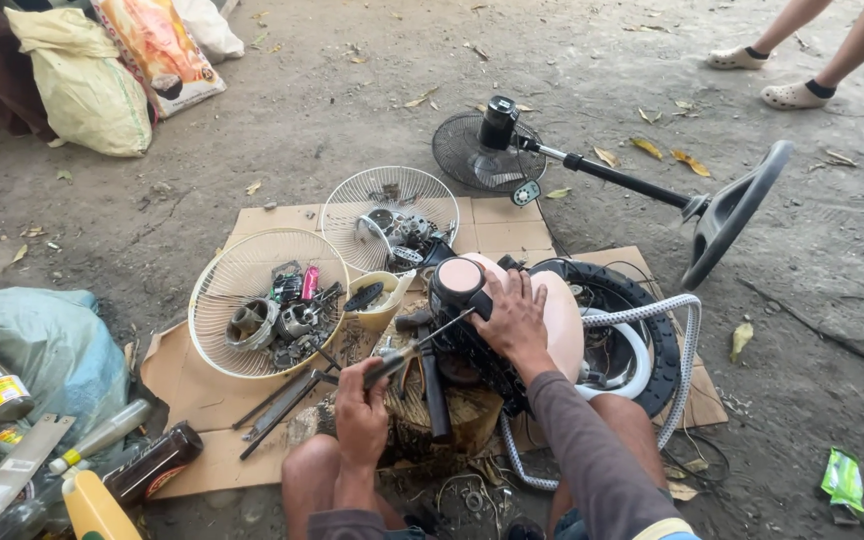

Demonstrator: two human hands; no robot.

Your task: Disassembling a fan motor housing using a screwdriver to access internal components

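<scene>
This is an open-air repair or scrap-salvage spot on bare, dusty ground (352,110), not an indoor workshop. Dry leaves lie scattered on the dirt. A sheet of flattened cardboard (252,395) serves as the work mat, and two fan guards (242,290) lie on it as trays full of small metal parts. A black stand fan (592,170) lies toppled nearby, stuffed sacks (82,85) sit at the edge, and bottles (152,465) lie beside the mat.
</scene>
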